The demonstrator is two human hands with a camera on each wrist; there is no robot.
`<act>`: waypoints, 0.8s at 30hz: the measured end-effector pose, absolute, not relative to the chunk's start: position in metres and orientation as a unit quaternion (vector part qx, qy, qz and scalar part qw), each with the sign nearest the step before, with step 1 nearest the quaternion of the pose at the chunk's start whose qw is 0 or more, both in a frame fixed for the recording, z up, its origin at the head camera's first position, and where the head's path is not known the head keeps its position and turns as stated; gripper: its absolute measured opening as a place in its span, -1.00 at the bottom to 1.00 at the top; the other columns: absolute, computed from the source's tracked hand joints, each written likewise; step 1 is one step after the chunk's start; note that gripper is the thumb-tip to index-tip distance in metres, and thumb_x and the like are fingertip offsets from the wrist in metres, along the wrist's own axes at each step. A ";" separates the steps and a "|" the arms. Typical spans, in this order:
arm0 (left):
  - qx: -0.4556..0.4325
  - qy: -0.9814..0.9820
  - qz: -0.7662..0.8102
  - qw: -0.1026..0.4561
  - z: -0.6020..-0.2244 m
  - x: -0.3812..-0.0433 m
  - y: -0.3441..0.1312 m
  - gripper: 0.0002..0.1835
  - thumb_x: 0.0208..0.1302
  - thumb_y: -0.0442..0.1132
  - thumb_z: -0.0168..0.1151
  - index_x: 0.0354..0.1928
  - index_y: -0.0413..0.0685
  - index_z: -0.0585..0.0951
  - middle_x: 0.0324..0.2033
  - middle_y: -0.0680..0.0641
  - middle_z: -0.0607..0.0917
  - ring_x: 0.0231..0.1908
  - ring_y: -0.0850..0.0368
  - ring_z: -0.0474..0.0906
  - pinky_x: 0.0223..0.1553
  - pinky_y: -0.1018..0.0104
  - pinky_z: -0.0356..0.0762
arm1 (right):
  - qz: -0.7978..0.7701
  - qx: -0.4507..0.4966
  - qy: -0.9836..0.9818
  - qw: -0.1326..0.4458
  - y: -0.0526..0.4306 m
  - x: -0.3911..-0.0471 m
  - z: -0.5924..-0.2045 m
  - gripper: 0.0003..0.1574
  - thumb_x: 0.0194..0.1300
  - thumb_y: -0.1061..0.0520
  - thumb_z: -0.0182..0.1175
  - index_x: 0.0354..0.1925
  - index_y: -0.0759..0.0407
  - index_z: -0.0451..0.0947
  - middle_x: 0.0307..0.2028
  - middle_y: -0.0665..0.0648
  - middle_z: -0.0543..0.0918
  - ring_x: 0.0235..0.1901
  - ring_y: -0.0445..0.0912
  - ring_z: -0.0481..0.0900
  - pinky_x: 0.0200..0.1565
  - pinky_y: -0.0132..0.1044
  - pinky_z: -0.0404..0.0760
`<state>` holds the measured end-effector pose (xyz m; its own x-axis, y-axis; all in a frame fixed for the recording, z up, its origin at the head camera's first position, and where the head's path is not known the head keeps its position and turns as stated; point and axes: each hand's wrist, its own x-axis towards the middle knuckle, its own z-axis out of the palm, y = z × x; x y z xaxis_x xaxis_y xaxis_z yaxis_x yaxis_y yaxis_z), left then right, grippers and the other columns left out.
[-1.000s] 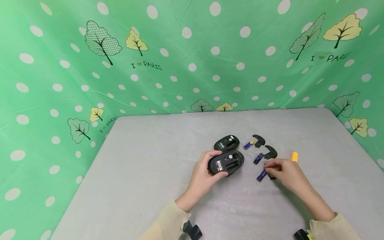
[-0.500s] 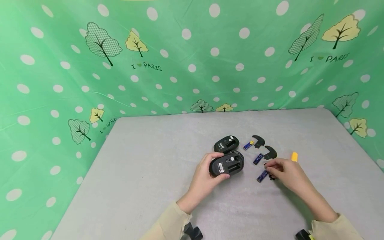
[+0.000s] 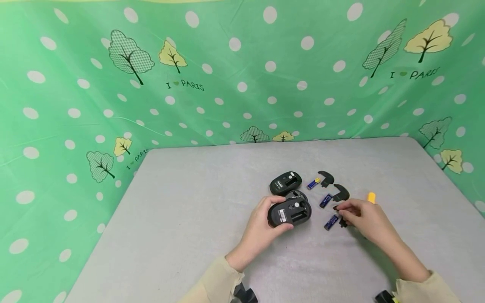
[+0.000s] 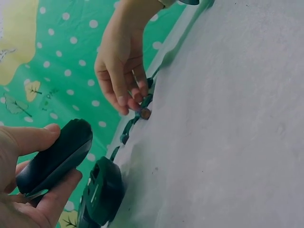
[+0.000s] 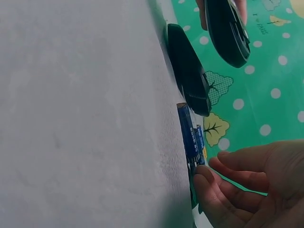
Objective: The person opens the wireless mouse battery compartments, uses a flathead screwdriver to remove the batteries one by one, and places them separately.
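My left hand (image 3: 261, 225) grips a black computer mouse (image 3: 289, 213) by its sides, underside up, its battery slot uncovered. In the left wrist view that mouse (image 4: 59, 154) sits raised between thumb and fingers. My right hand (image 3: 367, 216) is bent over a black battery cover (image 3: 343, 223) on the table, hiding most of it. Whether the fingertips pinch the cover, I cannot tell. Just left of those fingertips lies a blue battery (image 3: 331, 222); a second blue battery (image 3: 326, 200) is farther back. The right wrist view shows the nearer battery (image 5: 188, 133) beyond the thumb.
Two more black mice, one (image 3: 286, 183) at the back and one (image 3: 297, 195) partly hidden by the held mouse, lie on the grey table (image 3: 189, 202). Two loose covers (image 3: 342, 192), another battery (image 3: 313, 184) and a yellow object (image 3: 371, 197) lie to the right.
My left hand has lifted the mouse away from the one beneath and shifted it slightly right and toward me. The right hand has barely moved.
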<state>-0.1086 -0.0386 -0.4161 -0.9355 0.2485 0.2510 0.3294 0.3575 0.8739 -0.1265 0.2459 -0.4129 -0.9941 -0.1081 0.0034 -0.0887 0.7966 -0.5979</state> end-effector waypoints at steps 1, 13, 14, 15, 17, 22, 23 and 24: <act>-0.176 -0.824 -0.537 0.036 -0.416 -0.108 -0.038 -0.37 -0.02 -0.26 0.56 0.15 -0.05 0.52 0.12 -0.04 0.63 0.17 0.03 0.55 0.33 0.13 0.45 | -0.315 -0.051 0.948 0.015 0.246 -0.126 -0.413 -0.85 0.32 0.21 0.25 -0.19 0.25 0.70 -0.41 0.08 0.76 -0.49 -0.28 0.58 -0.50 -0.45 0.53; -0.174 -0.840 -0.515 -0.007 -0.422 -0.105 -0.028 -0.36 -0.04 -0.25 0.56 0.14 0.02 0.51 0.12 0.00 0.63 0.19 0.04 0.54 0.37 0.09 0.41 | -0.312 -0.048 0.949 0.005 0.249 -0.124 -0.412 -0.83 0.34 0.18 0.23 -0.17 0.22 0.69 -0.40 0.06 0.76 -0.49 -0.32 0.56 -0.49 -0.44 0.51; -0.173 -0.840 -0.513 -0.010 -0.422 -0.104 -0.027 -0.36 -0.04 -0.25 0.56 0.14 0.02 0.51 0.12 0.00 0.63 0.19 0.04 0.54 0.37 0.10 0.41 | -0.312 -0.048 0.949 0.005 0.249 -0.124 -0.412 -0.83 0.34 0.18 0.23 -0.17 0.22 0.69 -0.40 0.06 0.76 -0.48 -0.32 0.56 -0.49 -0.44 0.51; -0.174 -0.841 -0.513 -0.013 -0.422 -0.104 -0.027 -0.36 -0.03 -0.25 0.56 0.13 0.02 0.50 0.12 -0.01 0.62 0.18 0.04 0.54 0.36 0.11 0.42 | -0.312 -0.048 0.949 0.004 0.250 -0.124 -0.412 -0.83 0.34 0.18 0.23 -0.16 0.22 0.69 -0.39 0.06 0.76 -0.48 -0.32 0.56 -0.48 -0.44 0.51; -0.177 -0.841 -0.510 -0.016 -0.423 -0.104 -0.025 -0.36 -0.03 -0.25 0.56 0.13 0.02 0.50 0.11 -0.01 0.61 0.18 0.05 0.53 0.36 0.13 0.42 | -0.313 -0.050 0.948 0.003 0.251 -0.124 -0.413 -0.82 0.35 0.17 0.23 -0.16 0.23 0.69 -0.39 0.07 0.76 -0.48 -0.32 0.56 -0.48 -0.44 0.51; -0.185 -0.849 -0.495 -0.023 -0.424 -0.103 -0.021 -0.37 -0.02 -0.24 0.56 0.12 0.00 0.47 0.12 -0.02 0.56 0.17 0.09 0.52 0.36 0.19 0.44 | -0.314 -0.053 0.948 -0.001 0.252 -0.124 -0.413 -0.82 0.35 0.16 0.24 -0.16 0.24 0.70 -0.41 0.06 0.76 -0.50 -0.33 0.55 -0.50 -0.44 0.49; -0.186 -0.851 -0.490 -0.024 -0.425 -0.103 -0.020 -0.36 -0.02 -0.23 0.56 0.12 0.00 0.46 0.13 -0.03 0.54 0.17 0.09 0.51 0.37 0.20 0.44 | -0.314 -0.053 0.948 -0.003 0.252 -0.124 -0.412 -0.82 0.35 0.16 0.24 -0.16 0.24 0.70 -0.42 0.06 0.76 -0.50 -0.33 0.55 -0.50 -0.44 0.49; -0.188 -0.854 -0.484 -0.024 -0.425 -0.102 -0.019 -0.36 -0.02 -0.22 0.56 0.12 0.00 0.46 0.13 -0.04 0.52 0.17 0.08 0.51 0.36 0.19 0.45 | -0.312 -0.052 0.949 -0.003 0.252 -0.124 -0.412 -0.82 0.35 0.16 0.24 -0.16 0.23 0.70 -0.42 0.05 0.76 -0.51 -0.33 0.55 -0.49 -0.44 0.48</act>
<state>-0.1020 -0.0193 -0.4251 -0.9285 0.3440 0.1400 0.2969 0.4608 0.8364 -0.1236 0.2517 -0.4119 -0.9946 -0.0962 0.0389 -0.1006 0.8002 -0.5912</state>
